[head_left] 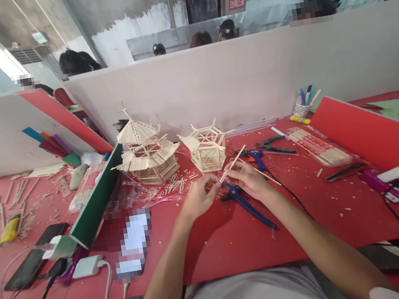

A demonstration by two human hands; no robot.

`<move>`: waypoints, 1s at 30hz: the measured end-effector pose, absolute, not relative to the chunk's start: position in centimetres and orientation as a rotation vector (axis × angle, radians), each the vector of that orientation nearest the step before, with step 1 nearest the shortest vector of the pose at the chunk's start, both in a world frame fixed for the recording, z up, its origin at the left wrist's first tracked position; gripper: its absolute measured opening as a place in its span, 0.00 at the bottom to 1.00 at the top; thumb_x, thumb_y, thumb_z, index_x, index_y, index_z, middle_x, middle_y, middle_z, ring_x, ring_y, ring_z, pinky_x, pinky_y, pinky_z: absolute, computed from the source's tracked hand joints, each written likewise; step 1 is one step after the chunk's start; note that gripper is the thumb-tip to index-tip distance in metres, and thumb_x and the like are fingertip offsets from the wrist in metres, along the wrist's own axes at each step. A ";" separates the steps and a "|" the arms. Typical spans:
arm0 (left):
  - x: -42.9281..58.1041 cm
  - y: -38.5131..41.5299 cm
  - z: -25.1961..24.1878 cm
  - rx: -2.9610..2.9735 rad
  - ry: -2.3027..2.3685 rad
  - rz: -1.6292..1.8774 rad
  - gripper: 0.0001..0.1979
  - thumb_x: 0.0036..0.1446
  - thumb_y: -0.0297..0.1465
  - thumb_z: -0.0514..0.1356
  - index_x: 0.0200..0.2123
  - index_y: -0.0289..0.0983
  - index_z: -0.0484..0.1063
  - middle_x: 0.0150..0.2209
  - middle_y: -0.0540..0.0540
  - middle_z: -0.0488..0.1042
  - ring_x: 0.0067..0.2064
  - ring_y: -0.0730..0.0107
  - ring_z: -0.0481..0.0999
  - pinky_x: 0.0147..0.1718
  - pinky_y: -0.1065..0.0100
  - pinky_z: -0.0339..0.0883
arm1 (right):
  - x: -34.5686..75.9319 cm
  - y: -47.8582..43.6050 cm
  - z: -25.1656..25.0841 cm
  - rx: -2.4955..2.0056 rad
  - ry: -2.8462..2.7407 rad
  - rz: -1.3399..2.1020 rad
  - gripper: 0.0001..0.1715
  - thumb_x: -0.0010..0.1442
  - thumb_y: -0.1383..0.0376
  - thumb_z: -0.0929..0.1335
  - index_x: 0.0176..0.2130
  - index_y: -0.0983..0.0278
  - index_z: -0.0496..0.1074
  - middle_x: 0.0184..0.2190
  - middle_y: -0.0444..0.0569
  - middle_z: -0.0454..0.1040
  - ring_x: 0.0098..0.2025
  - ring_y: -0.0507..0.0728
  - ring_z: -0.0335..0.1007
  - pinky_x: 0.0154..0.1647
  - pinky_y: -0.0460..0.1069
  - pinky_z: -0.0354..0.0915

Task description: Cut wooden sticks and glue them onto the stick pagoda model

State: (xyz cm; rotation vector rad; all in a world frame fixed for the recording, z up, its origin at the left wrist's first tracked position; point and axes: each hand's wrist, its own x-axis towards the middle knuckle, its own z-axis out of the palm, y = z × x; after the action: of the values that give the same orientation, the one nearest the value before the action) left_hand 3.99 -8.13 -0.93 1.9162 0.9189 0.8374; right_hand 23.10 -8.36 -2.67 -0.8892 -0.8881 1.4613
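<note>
Blue-handled cutters [251, 207] lie right under the right hand [252, 177], glue gun [259, 160] just beyond it, stick frame [211, 160] past both. Left hand [202, 195] nearly meets it, fingertips pinched together on one wooden stick [237, 158].

Held stick [237, 156]: matt, bare wood. Roofed model [135, 158]: matt wood, ridged roof. Worktop [214, 243]: smooth, slightly glossy. Stick packet [318, 148]: glossy plastic film. Cutter handle [253, 208]: smooth plastic.

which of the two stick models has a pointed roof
The left model: it rises to a closed peak above a lower tier. The right model is shorter and open on top.
</note>
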 end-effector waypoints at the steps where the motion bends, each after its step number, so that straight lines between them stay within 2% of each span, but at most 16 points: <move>1: 4.0 -8.1 -0.9 1.940 0.933 0.847 0.10 0.63 0.37 0.57 0.36 0.37 0.71 0.35 0.46 0.78 0.35 0.68 0.79 0.30 0.73 0.70 | 23.1 -8.4 -2.7 -0.886 -0.874 1.457 0.22 0.40 0.57 0.81 0.32 0.62 0.74 0.27 0.40 0.74 0.26 0.49 0.72 0.33 0.45 0.72; 6: 4.1 -8.1 -1.0 2.026 0.963 0.902 0.06 0.61 0.31 0.56 0.34 0.36 0.72 0.32 0.48 0.77 0.32 0.71 0.76 0.32 0.73 0.69 | 22.9 -8.3 -2.8 -0.888 -0.879 1.441 0.22 0.40 0.56 0.81 0.32 0.61 0.74 0.28 0.40 0.75 0.27 0.50 0.72 0.34 0.47 0.73; 13: 4.0 -8.1 -0.8 2.115 0.948 0.936 0.05 0.56 0.25 0.56 0.32 0.37 0.73 0.31 0.50 0.77 0.33 0.73 0.75 0.33 0.74 0.68 | 23.0 -8.4 -2.7 -0.883 -0.951 1.453 0.22 0.41 0.55 0.81 0.32 0.61 0.74 0.27 0.40 0.73 0.27 0.50 0.72 0.34 0.47 0.73; 20: 4.1 -8.0 -0.7 2.127 0.986 0.933 0.05 0.55 0.25 0.56 0.31 0.37 0.71 0.31 0.50 0.76 0.32 0.73 0.74 0.32 0.74 0.65 | 23.3 -8.5 -2.7 -0.853 -0.929 1.513 0.19 0.42 0.58 0.81 0.31 0.61 0.75 0.27 0.40 0.74 0.28 0.50 0.73 0.35 0.46 0.72; 27: 4.1 -8.0 -0.7 2.101 1.019 0.949 0.05 0.55 0.24 0.55 0.31 0.37 0.70 0.31 0.50 0.76 0.31 0.73 0.73 0.31 0.74 0.63 | 23.3 -8.6 -2.8 -0.857 -1.019 1.484 0.19 0.44 0.56 0.81 0.31 0.61 0.74 0.28 0.40 0.74 0.29 0.50 0.74 0.38 0.48 0.73; 30: 4.2 -8.1 -0.6 2.118 0.998 0.955 0.05 0.54 0.23 0.55 0.31 0.37 0.70 0.31 0.51 0.75 0.31 0.74 0.72 0.31 0.75 0.63 | 23.3 -8.6 -2.9 -0.854 -1.019 1.493 0.20 0.43 0.56 0.81 0.31 0.61 0.75 0.28 0.41 0.74 0.29 0.50 0.73 0.36 0.47 0.73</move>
State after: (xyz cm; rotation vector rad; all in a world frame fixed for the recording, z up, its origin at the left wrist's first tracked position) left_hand 4.23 -8.12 -0.55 2.1178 0.9979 0.9552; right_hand 23.31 -8.59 -2.86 -0.8543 -1.0188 1.4930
